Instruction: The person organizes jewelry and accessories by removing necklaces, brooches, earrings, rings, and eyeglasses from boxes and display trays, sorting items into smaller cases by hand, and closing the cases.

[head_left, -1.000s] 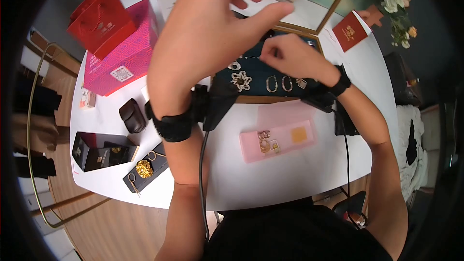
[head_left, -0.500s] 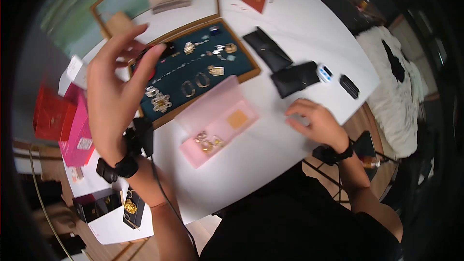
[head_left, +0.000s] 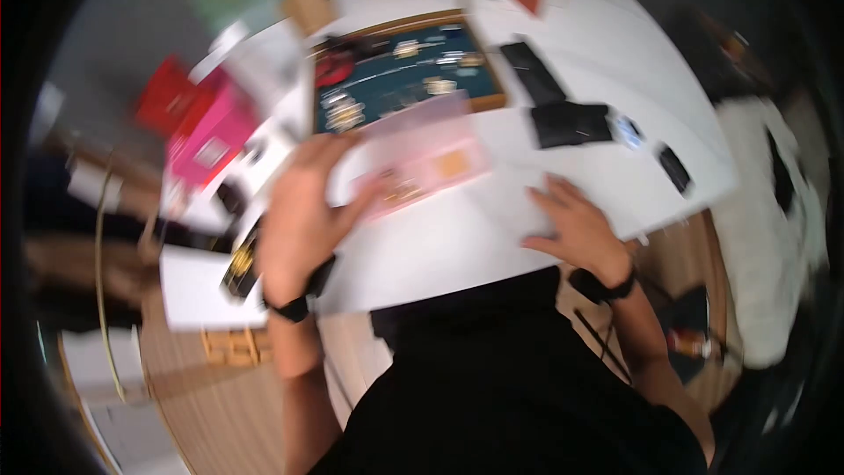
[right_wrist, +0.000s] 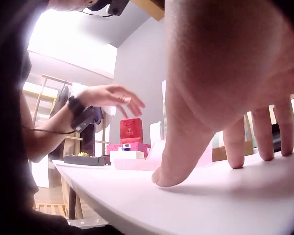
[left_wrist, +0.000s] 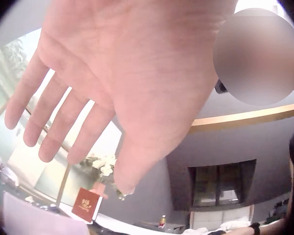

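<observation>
My left hand (head_left: 303, 220) hovers just left of an open pink box (head_left: 431, 189), its thumb overlapping the box's left end in the head view. In the left wrist view its fingers (left_wrist: 59, 127) are straight and spread, with a bare palm. Inside the pink box lie gold jewelry pieces (head_left: 400, 186), blurred, and a yellow square (head_left: 452, 164); its lid (head_left: 418, 130) stands raised at the back. Right of the box, my right hand (head_left: 576, 229) is spread at the table's front edge. Its thumb and fingertips rest on the white tabletop (right_wrist: 206, 200), holding nothing.
Behind the pink box lies a wood-framed, teal-lined jewelry case (head_left: 491, 103). Two black pouches (head_left: 571, 125), a small white-and-blue item (head_left: 627, 131) and a black item (head_left: 674, 167) are on the right. At left are a magenta box (head_left: 211, 141) and red bag (head_left: 167, 97).
The head view has turned. My left hand has come down from over the jewelry case to beside the pink box. My right hand has moved from the case to the front edge, its curled fingers now spread.
</observation>
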The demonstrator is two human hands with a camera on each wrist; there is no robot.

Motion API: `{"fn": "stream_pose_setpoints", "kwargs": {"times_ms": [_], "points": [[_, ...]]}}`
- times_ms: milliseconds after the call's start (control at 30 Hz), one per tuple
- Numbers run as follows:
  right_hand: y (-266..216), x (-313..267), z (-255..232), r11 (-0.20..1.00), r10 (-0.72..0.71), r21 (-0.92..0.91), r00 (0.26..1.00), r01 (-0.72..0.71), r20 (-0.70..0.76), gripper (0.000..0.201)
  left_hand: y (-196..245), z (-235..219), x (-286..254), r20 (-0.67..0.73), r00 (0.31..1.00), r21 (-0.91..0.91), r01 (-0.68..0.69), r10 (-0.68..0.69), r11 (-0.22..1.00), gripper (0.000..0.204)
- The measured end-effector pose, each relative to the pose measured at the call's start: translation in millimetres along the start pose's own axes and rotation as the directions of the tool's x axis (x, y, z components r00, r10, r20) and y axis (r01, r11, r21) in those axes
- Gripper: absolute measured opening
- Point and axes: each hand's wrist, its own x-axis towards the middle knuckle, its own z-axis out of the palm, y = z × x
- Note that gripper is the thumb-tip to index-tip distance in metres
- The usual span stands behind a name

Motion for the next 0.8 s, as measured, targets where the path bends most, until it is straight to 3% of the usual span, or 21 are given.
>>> {"fn": "stream_pose_setpoints", "kwargs": {"times_ms": [133, 167, 233, 333, 500, 600, 800], "points": [[-14, 15, -11, 1.0, 0.016, 0.021, 0.999, -0.016, 0.03, 0.08, -7, 24, -70, 0.055, 0.956, 0.051, 0.284, -0.287, 0.957, 0.062], [-16, 21, -9, 0.999, -0.039, 0.034, 0.998, 0.038, 0.041, 0.08, -14, 36, -87, 0.021, 0.952, 0.104, 0.302, -0.306, 0.948, 0.067], [-19, 21, -6, 0.998, 0.059, -0.041, 0.996, -0.057, 0.067, 0.085, -20, 48, -115, 0.033, 0.93, 0.151, 0.358, -0.367, 0.922, 0.078], [-24, 21, -3, 0.997, 0.08, 0.005, 0.996, -0.08, 0.037, 0.087, -24, 60, -138, 0.002, 0.939, 0.19, 0.337, -0.344, 0.922, 0.079], [-37, 21, 0, 0.991, 0.131, -0.044, 0.991, -0.13, 0.019, 0.087, -31, 104, -151, -0.034, 0.903, 0.08, 0.43, -0.429, 0.899, 0.079], [-36, 23, -1, 0.99, 0.139, -0.026, 0.99, -0.138, 0.027, 0.087, -27, 107, -150, -0.039, 0.911, 0.156, 0.411, -0.41, 0.898, 0.079], [-30, 23, 3, 0.993, 0.116, -0.016, 0.993, -0.116, 0.001, 0.087, -26, 102, -143, -0.024, 0.896, 0.132, 0.443, -0.444, 0.887, 0.081]]}}
